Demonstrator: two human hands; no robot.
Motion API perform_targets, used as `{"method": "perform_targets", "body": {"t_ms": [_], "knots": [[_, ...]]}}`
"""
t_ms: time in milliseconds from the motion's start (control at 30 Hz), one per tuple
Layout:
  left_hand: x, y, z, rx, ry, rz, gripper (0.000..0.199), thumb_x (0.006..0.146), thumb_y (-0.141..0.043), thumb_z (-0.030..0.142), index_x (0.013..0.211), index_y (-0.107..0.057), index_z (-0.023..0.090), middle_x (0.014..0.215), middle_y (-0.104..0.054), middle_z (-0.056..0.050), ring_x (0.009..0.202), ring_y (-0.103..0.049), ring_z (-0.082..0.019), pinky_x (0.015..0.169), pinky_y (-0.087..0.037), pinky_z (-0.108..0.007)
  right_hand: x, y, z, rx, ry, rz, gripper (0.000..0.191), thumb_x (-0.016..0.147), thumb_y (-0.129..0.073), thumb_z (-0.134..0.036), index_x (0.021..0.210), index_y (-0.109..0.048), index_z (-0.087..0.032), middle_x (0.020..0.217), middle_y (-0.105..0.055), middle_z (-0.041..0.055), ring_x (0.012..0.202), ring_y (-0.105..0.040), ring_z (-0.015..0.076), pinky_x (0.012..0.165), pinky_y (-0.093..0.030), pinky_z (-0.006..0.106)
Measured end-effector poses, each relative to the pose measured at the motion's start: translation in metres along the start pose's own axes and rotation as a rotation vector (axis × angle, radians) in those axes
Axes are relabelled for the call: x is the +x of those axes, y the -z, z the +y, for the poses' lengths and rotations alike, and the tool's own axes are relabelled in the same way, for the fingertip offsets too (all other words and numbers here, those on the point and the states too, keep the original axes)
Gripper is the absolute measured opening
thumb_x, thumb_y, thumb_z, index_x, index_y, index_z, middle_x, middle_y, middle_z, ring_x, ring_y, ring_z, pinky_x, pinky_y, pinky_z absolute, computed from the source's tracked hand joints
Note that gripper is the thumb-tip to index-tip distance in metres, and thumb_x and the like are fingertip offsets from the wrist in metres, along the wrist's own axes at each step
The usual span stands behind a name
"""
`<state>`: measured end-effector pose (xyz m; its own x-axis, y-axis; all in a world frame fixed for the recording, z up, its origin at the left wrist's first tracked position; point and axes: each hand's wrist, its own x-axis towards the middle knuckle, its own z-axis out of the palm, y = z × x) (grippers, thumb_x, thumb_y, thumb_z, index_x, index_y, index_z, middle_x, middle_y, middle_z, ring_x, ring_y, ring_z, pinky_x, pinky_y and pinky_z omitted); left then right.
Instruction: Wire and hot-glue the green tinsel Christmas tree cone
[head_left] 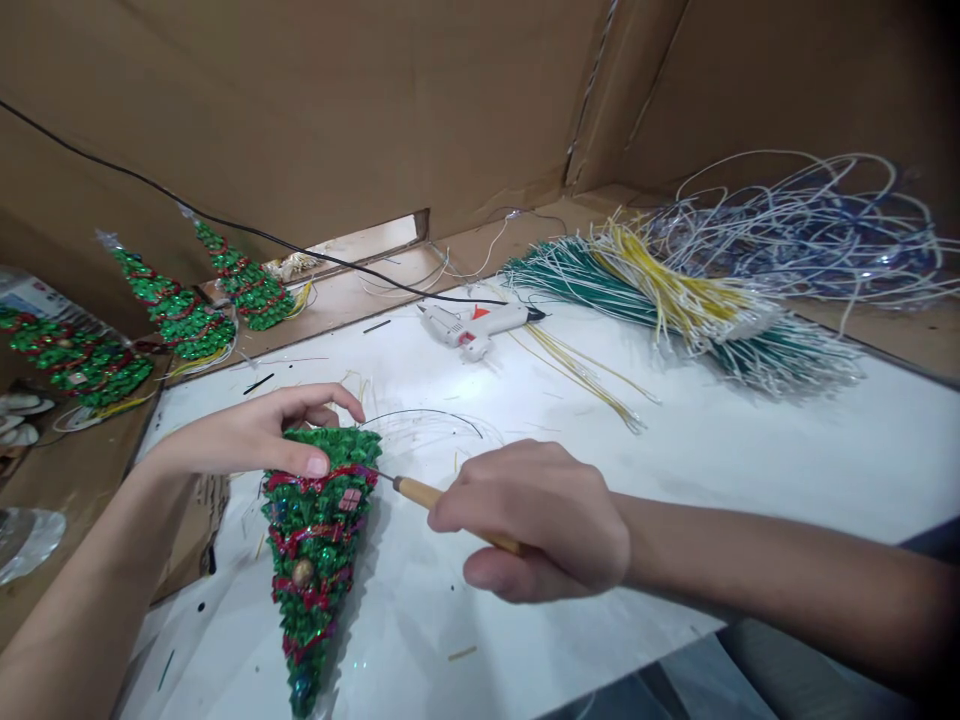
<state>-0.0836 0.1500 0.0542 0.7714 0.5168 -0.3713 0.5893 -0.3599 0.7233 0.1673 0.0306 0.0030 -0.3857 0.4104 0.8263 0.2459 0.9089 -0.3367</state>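
Right hand: fingers closing around the wooden handle of a thin-tipped tool, tip meeting the tree's edge. Left hand: gripping the green tinsel tree by its wide end. Tree is sitting nearer the wearer than the glue gun, leftward. Probably light, stiffish, tinsel crushing easily; wide end is offering the safest hold. Right of the gun, wires are lying heaped.

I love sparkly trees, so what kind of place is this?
Probably a craft workshop: there's a hot glue gun, bundled yellow and green wires, and a miniature Christmas tree held in the left hand.
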Motion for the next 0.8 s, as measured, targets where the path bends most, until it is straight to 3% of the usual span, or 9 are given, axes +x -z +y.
{"method": "perform_targets", "body": {"t_ms": [167, 267, 400, 533, 800], "knots": [[0.000, 0.001, 0.002, -0.047, 0.024, -0.037, 0.054, 0.076, -0.069, 0.048, 0.122, -0.057, 0.024, 0.112, -0.063, -0.005, 0.096, -0.060, -0.022, 0.076, -0.048, -0.024, 0.000, -0.004, 0.000, -0.025, 0.007, -0.002, 0.029, 0.099, -0.038, -0.039, 0.092, -0.054, -0.016, 0.058, -0.057, -0.0042, 0.053, -0.054, 0.0057, 0.052, -0.041, 0.017], [0.001, 0.000, 0.007, 0.016, -0.001, -0.026, 0.046, 0.078, -0.068, 0.046, 0.118, -0.062, 0.024, 0.108, -0.064, -0.004, 0.095, -0.060, -0.022, 0.080, -0.048, -0.025, 0.000, -0.006, 0.001, -0.051, 0.033, 0.008, 0.025, 0.096, -0.044, -0.038, 0.095, -0.055, -0.015, 0.063, -0.061, -0.0028, 0.056, -0.055, 0.0058, 0.053, -0.043, 0.017], [0.004, -0.008, 0.013, 0.193, -0.159, 0.094, 0.033, 0.083, -0.063, 0.043, 0.110, -0.069, 0.025, 0.102, -0.061, -0.005, 0.096, -0.056, -0.021, 0.085, -0.046, -0.027, -0.001, -0.009, 0.001, -0.130, 0.056, -0.048, 0.025, 0.096, -0.046, -0.034, 0.095, -0.059, -0.013, 0.070, -0.062, 0.0005, 0.060, -0.056, 0.0070, 0.055, -0.045, 0.017], [0.008, -0.016, 0.015, 0.311, -0.275, 0.222, 0.029, 0.084, -0.059, 0.040, 0.105, -0.073, 0.025, 0.116, -0.056, -0.007, 0.111, -0.049, -0.025, 0.101, -0.039, -0.035, 0.000, -0.013, -0.001, -0.189, 0.039, -0.080, 0.024, 0.097, -0.043, -0.029, 0.092, -0.059, -0.011, 0.069, -0.060, 0.0015, 0.062, -0.056, 0.0082, 0.054, -0.045, 0.019], [0.012, -0.016, 0.006, 0.240, -0.357, 0.198, 0.029, 0.084, -0.059, 0.036, 0.107, -0.072, 0.025, 0.125, -0.049, -0.007, 0.118, -0.046, -0.027, 0.105, -0.037, -0.040, -0.001, -0.016, -0.003, -0.167, 0.087, 0.060, 0.024, 0.096, -0.043, -0.031, 0.091, -0.058, -0.012, 0.067, -0.059, 0.0003, 0.059, -0.055, 0.0084, 0.054, -0.047, 0.020]]}}
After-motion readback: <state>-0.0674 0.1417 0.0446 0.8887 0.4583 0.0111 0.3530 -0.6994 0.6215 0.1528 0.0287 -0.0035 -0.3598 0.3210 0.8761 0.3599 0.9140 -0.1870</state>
